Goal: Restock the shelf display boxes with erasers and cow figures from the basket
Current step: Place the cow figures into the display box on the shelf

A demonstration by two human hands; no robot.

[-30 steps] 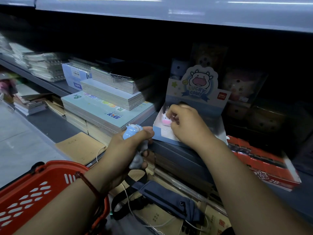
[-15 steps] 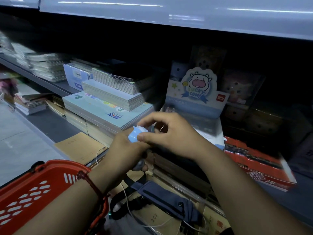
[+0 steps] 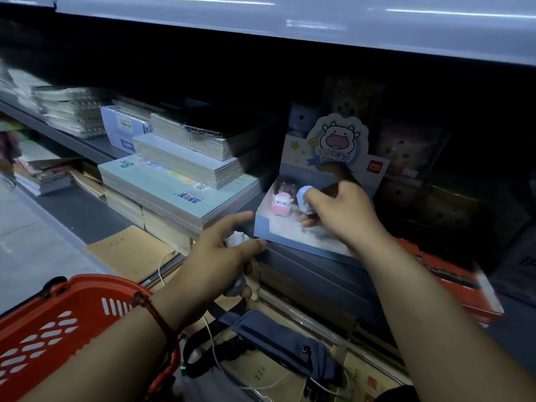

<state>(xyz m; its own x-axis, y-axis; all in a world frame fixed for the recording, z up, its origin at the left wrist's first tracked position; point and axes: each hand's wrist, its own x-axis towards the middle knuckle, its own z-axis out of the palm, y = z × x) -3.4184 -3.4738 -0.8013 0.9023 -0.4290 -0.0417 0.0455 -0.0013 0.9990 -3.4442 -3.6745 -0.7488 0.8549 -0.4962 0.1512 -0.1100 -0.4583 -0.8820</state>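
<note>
Early going, apparently: pinching a light blue plastic cow figure in right hand fingers over the pale blue cardboard display box, beside a pink-and-white cow and a dark cow already placed, clutching grey cow figures in the left hand.

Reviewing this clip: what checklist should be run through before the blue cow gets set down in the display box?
1. Right hand grips blue cow: ok.
2. Blue cow is above display box: ok.
3. Pink cow stands upright in the box: ok.
4. Bare box floor in front of pink cow: ok.
5. Left hand holds pale cow: ok.
6. Which way blue cow faces: cannot tell.
</note>
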